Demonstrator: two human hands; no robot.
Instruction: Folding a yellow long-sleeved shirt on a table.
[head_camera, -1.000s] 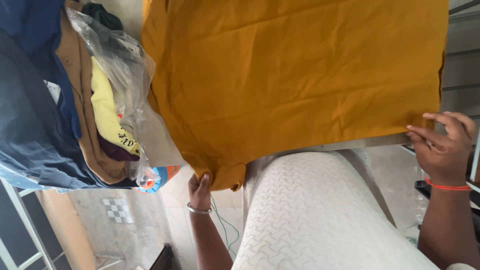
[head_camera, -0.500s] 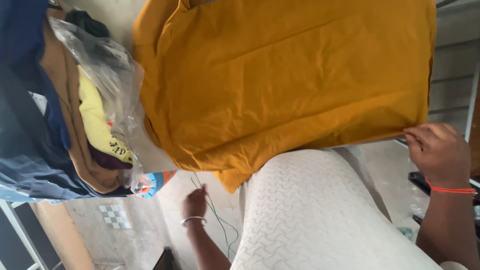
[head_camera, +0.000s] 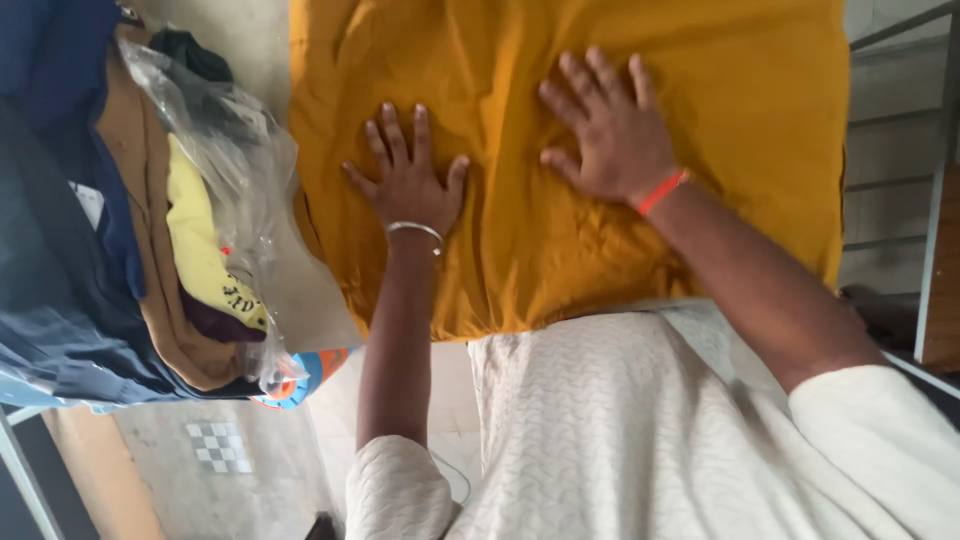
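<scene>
At the left edge of the pale table (head_camera: 300, 290) sits a heap of folded clothes (head_camera: 70, 230) with a clear plastic bag (head_camera: 235, 170) against it. Beside it the mustard-yellow cloth (head_camera: 520, 240) lies spread, its near hem overhanging. The left hand (head_camera: 410, 185) and right hand (head_camera: 610, 130) press flat on it, fingers splayed, grasping nothing; a grey wall and metal frame (head_camera: 935, 200) stand at right.

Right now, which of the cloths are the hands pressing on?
The mustard-yellow cloth. Both the left hand and right hand lie flat on it, fingers spread. The navy, brown and pale yellow clothes sit piled untouched beside it.
</scene>
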